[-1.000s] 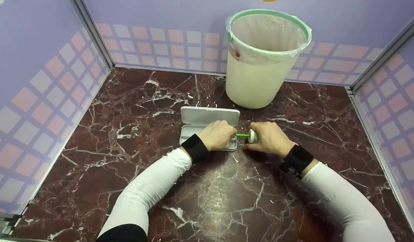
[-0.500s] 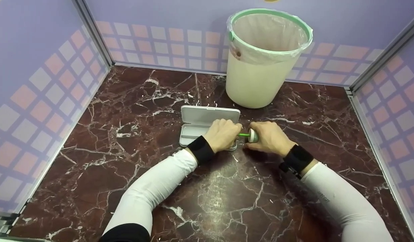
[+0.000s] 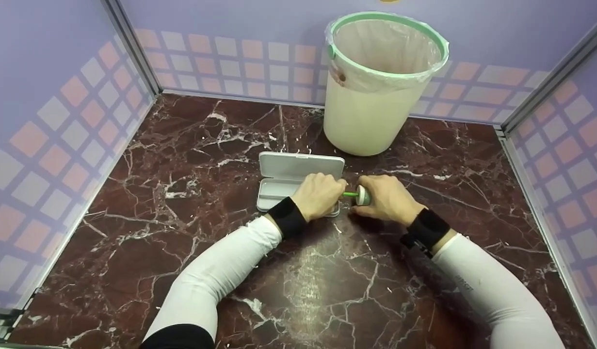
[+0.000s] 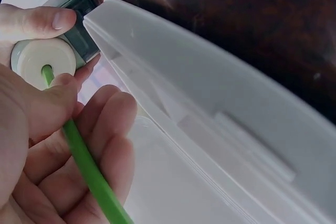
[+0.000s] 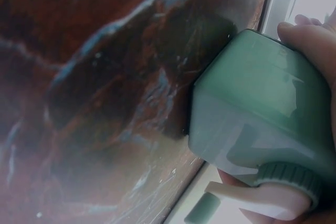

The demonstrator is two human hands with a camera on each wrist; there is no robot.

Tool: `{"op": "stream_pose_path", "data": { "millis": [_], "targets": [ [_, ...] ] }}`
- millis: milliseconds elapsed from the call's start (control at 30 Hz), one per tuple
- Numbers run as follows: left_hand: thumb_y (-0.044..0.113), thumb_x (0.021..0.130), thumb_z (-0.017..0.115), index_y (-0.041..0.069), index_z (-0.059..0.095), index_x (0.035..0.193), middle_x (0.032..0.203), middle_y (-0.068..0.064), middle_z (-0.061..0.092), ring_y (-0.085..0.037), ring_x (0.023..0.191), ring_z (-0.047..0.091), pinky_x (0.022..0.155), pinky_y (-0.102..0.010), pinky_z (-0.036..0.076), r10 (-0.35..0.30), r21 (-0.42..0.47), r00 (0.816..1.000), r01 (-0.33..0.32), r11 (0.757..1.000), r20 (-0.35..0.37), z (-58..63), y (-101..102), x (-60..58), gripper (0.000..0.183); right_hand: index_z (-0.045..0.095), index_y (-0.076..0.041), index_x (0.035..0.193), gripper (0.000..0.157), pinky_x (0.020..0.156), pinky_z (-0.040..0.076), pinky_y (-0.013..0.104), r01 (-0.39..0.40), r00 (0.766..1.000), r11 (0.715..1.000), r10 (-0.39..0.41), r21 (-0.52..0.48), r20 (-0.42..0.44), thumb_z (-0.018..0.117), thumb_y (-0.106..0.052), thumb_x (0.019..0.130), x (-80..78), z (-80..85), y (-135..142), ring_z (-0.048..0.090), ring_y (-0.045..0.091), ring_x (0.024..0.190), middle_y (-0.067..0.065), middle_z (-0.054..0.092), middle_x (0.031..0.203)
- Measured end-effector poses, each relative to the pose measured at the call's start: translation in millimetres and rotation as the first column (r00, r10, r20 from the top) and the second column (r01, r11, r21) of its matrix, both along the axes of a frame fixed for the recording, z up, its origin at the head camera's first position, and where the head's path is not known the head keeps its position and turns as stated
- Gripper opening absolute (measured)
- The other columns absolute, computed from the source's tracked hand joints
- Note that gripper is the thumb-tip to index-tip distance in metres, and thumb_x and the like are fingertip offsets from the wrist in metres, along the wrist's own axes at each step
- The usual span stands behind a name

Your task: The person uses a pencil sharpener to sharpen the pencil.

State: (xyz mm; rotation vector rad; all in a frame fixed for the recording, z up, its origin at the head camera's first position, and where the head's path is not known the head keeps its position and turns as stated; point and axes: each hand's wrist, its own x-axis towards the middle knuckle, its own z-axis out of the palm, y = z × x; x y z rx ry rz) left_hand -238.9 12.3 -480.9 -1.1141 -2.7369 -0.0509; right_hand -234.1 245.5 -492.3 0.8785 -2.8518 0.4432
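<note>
In the left wrist view, a green pencil (image 4: 92, 174) runs across the curled fingers of my left hand (image 3: 321, 196), pinched near the thumb. Its far end sits in the round hole of a cream-coloured disc on a crank pencil sharpener (image 5: 262, 93). My right hand (image 3: 388, 198) grips the sharpener's green body, thumb on one side and fingers on the other. On the sharpener's other end, a pale crank arm (image 5: 257, 198) with a green knob shows in the right wrist view. Beneath my left hand lies a white pencil case (image 3: 300, 167) with its lid raised; the hand hides part of its tray.
Behind the case and sharpener stands a cream waste bin (image 3: 363, 118) with a green rim and a clear liner. Patterned panels (image 3: 220, 63) enclose the dark red marbled tabletop (image 3: 148, 261) at the back and both sides. Small white specks lie on the tabletop.
My left hand has shifted slightly right along the pencil, toward the sharpener, and less green shows between the hands. My right hand and the sharpener stay in place.
</note>
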Motion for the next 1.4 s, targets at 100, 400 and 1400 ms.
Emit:
{"op": "stream_pose_path", "data": {
  "millis": [100,400,1400],
  "targets": [
    [0.010,0.095,0.077,0.007,0.074,0.106,0.090,-0.013,0.081,-0.035,0.078,0.081,0.069,-0.047,0.068,-0.009,0.004,0.999,0.009,1.000,0.041,0.1,-1,-1.2,0.011,0.063,-0.011,0.094,0.046,0.071,0.060,0.053,-0.001,1.000,1.000,0.001,0.000,0.001,0.097,-0.036,0.076,0.0,-0.4,0,0.070,0.029,0.073,0.005,0.073,0.083],
    [0.000,0.092,0.072,0.005,0.076,0.103,0.092,-0.015,0.081,-0.037,0.082,0.081,0.074,-0.050,0.068,-0.004,0.017,0.992,0.002,1.000,0.129,3.4,-8,-6.8,0.012,0.064,-0.011,0.096,0.047,0.072,0.061,0.052,-0.001,1.000,1.000,0.001,-0.008,0.018,0.097,-0.037,0.076,0.6,1.0,2,0.071,0.029,0.074,0.005,0.075,0.085],
    [0.020,0.108,0.072,0.007,0.072,0.097,0.086,-0.012,0.083,-0.038,0.077,0.081,0.075,-0.054,0.067,-0.020,0.307,0.979,-0.045,0.951,0.204,15.4,-69,-6.1,0.017,0.066,-0.010,0.101,0.048,0.076,0.063,0.053,-0.005,0.999,1.000,0.005,-0.014,0.031,0.096,-0.039,0.079,-1.2,0.3,1,0.076,0.032,0.080,0.007,0.078,0.089]
  ]
}}
